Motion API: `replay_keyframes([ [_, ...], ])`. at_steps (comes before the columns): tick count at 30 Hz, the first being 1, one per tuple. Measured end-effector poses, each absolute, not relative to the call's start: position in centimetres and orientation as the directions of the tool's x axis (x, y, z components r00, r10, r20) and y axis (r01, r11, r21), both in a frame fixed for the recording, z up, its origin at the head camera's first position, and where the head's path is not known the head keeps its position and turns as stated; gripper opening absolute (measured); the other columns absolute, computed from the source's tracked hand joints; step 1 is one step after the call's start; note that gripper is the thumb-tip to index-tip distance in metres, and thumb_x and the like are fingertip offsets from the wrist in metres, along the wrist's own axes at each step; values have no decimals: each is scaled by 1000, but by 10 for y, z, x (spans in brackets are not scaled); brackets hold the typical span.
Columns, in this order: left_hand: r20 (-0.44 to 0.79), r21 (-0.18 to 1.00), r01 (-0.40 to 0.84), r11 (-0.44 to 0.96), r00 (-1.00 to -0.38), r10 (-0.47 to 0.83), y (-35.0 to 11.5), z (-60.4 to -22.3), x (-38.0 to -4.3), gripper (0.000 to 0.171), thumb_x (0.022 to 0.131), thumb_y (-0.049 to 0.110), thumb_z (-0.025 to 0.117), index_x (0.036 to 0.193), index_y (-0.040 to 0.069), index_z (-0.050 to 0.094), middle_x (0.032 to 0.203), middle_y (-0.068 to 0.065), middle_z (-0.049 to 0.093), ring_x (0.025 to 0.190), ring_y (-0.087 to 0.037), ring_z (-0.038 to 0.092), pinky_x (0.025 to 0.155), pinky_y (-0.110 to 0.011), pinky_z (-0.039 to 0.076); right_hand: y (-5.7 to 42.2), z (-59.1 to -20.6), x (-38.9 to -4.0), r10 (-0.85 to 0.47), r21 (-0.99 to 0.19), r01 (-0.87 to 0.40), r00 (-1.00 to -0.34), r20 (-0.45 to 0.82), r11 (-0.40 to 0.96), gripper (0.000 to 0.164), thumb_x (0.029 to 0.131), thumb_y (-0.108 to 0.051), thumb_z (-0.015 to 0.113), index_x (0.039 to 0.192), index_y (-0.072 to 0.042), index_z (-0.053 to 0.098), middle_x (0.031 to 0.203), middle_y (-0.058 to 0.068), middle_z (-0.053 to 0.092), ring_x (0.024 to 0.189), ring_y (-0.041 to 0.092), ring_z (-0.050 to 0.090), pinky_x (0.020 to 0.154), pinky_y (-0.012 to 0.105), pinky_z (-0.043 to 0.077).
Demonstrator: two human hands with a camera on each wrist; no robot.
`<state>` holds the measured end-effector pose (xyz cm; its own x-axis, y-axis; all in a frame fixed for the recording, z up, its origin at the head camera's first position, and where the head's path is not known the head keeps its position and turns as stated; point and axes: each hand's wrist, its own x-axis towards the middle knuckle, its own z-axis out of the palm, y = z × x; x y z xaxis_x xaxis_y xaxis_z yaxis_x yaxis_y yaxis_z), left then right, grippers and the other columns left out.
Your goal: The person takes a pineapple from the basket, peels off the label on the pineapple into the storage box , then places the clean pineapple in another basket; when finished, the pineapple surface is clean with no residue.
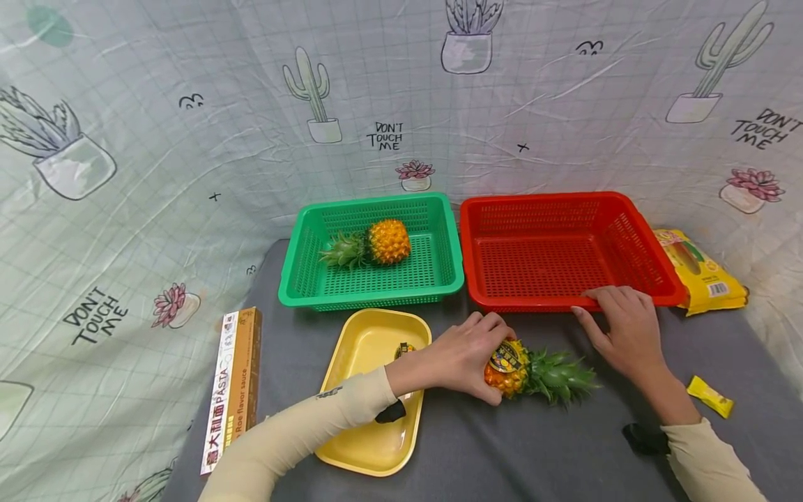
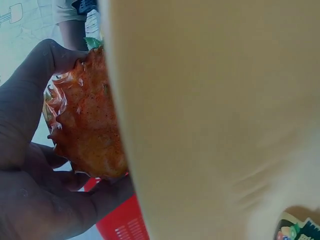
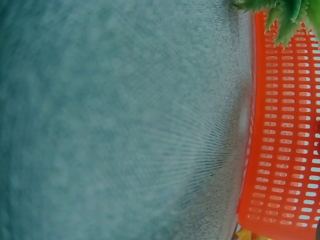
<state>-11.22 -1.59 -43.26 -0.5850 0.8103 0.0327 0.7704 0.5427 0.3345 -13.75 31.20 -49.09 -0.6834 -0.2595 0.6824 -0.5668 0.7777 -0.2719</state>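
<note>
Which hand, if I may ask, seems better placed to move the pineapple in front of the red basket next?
Probably the left hand: it holds that pineapple by its fruit end. The right hand holds no fruit, though it is near the leaves and red basket.

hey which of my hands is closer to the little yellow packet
Right. Your right hand is beyond the packet and to its left; your left hand is much farther left, gripping a pineapple.
</note>
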Motion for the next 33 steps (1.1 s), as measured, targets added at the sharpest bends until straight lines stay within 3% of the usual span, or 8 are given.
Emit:
replay_keyframes([
  [11,27,348,769,537,-581,814,-22,-438,-110,80,74,45,88,141,15,55,131,1,49,105,-16,45,72,-20,45,311,-491,-139,-258,-265,-574,-670,696,775,56,104,-54,57,110,-1,71,101,18,71,96,44,60,90,62,37],
  [18,21,338,780,527,-566,824,-23,-438,-109,81,77,46,89,142,13,54,133,-1,48,107,-17,45,77,-20,46,312,-485,-132,-269,-296,-549,-724,635,782,38,96,-31,72,117,0,70,108,19,70,104,44,59,94,63,36],
  [23,21,346,777,526,-567,824,-24,-439,-108,82,78,46,89,144,14,53,136,-2,47,111,-18,46,80,-21,47,309,-480,-127,-278,-316,-546,-746,605,776,40,90,-21,77,125,-3,71,117,18,70,111,45,58,99,64,36],
  [27,29,358,776,520,-565,824,-25,-442,-107,82,79,46,89,145,14,52,137,-2,47,111,-17,47,81,-21,48,302,-476,-120,-305,-300,-580,-720,623,757,44,98,-35,69,129,-3,71,122,19,68,115,45,57,103,62,38],
  [30,34,367,774,516,-565,824,-26,-444,-108,82,80,46,89,145,14,52,137,-2,46,110,-17,47,81,-21,48,293,-471,-115,-320,-282,-621,-678,662,731,54,105,-50,58,129,-3,71,126,19,66,115,45,56,107,55,37],
  [33,31,376,770,516,-567,823,-27,-445,-108,82,80,46,89,145,14,51,137,-2,45,110,-17,47,80,-21,47,282,-466,-110,-334,-264,-679,-615,714,685,58,107,-53,54,126,-1,73,126,20,66,114,46,55,112,45,34],
])
